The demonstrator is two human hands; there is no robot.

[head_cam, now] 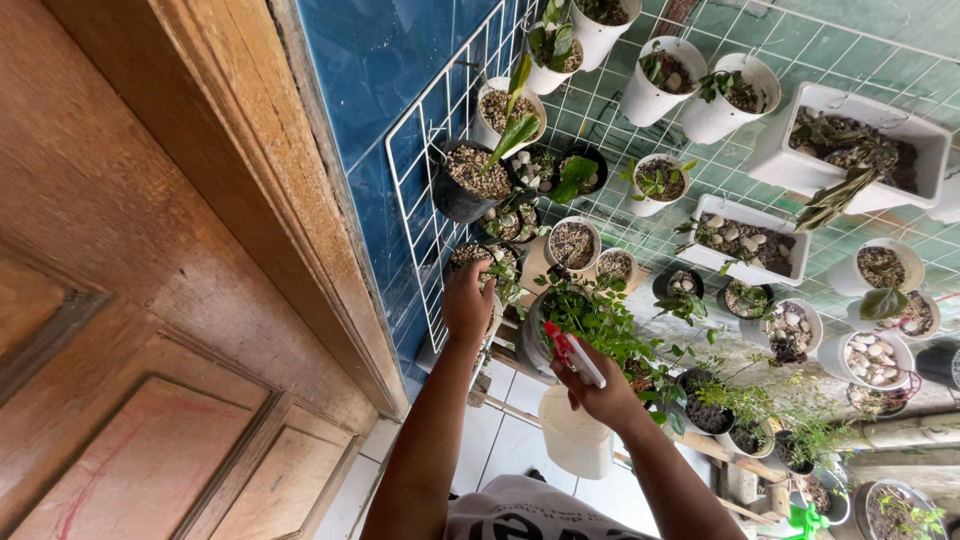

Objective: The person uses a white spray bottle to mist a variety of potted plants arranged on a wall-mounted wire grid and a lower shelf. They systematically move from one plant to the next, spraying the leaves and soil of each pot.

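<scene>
Pebble-topped white pots (573, 244) on wire grid (432, 120); hands (468, 300) near.

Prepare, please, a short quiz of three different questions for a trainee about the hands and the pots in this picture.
1. True or false: the right hand holds a spray bottle with a red and white trigger head.
2. What does the left hand touch?
3. The white wire grid hangs on: A) the wooden door; B) the blue tiled wall.

Key: 1 true; 2 a small pot with pebbles on the grid; 3 B.
</scene>
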